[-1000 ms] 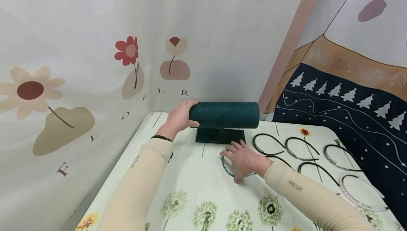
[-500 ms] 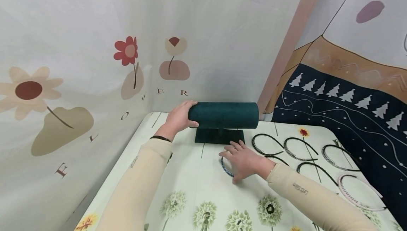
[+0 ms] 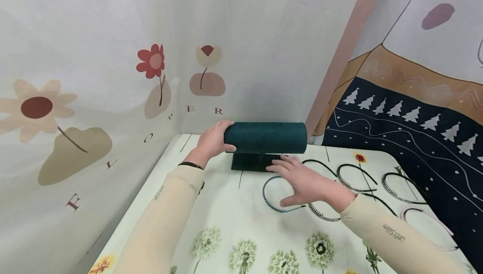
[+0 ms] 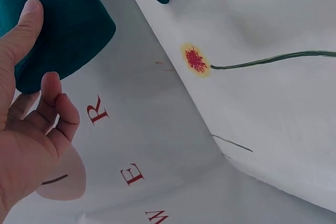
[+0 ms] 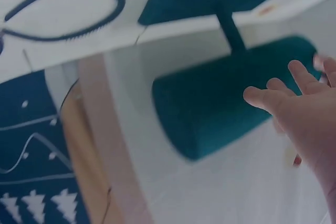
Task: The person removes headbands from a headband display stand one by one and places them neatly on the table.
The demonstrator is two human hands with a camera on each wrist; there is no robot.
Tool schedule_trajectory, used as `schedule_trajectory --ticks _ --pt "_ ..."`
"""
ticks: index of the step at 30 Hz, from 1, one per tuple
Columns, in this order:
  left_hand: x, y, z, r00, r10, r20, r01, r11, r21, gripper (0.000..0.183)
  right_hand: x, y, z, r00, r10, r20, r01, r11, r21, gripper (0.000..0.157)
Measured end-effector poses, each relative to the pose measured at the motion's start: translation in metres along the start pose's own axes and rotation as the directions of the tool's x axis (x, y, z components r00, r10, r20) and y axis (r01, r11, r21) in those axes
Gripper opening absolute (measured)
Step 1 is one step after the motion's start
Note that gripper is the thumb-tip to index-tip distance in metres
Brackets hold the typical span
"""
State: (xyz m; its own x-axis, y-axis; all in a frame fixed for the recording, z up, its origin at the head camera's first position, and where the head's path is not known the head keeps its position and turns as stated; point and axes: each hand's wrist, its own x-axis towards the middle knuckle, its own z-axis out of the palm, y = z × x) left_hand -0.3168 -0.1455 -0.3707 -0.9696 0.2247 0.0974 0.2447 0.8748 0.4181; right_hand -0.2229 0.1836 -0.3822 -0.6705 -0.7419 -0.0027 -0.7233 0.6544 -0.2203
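A dark green padded roll (image 3: pixel 268 137) lies level on its stem above a flat base (image 3: pixel 247 163); together they form a headband display stand. My left hand (image 3: pixel 213 140) grips the roll's left end, the thumb in front and fingers curled behind, as the left wrist view also shows. My right hand (image 3: pixel 303 182) hovers over the table in front of the base, fingers spread and holding nothing. Below it lies a blue toothed headband (image 3: pixel 265 196), with a dark headband (image 3: pixel 324 217) partly hidden beneath the hand and wrist.
More headbands lie to the right: a black headband (image 3: pixel 338 174), a dark patterned headband (image 3: pixel 384 182) and a pale pink headband (image 3: pixel 434 217), partly covered by the right sleeve. A flower-print cloth covers the table (image 3: pixel 222 207). Printed curtains (image 3: pixel 264 56) hang close behind the stand.
My right hand has lifted off the blue headband and moved slightly right, uncovering most of it. The left hand keeps its grip on the stand, which has not moved.
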Motion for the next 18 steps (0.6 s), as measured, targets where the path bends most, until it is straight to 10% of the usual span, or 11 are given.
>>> schedule_trajectory --ticks 8,18 --pt "-0.001 0.000 0.001 1.000 0.004 -0.008 -0.004 1.000 0.005 0.093 -0.029 0.043 -0.038 0.972 0.173 -0.157 -0.142 0.972 0.187 0.099" --pt "-0.005 -0.007 0.005 1.000 0.007 0.006 -0.007 1.000 -0.015 0.096 -0.082 0.113 -0.029 0.888 0.451 -0.087 -0.392 0.843 0.369 0.108"
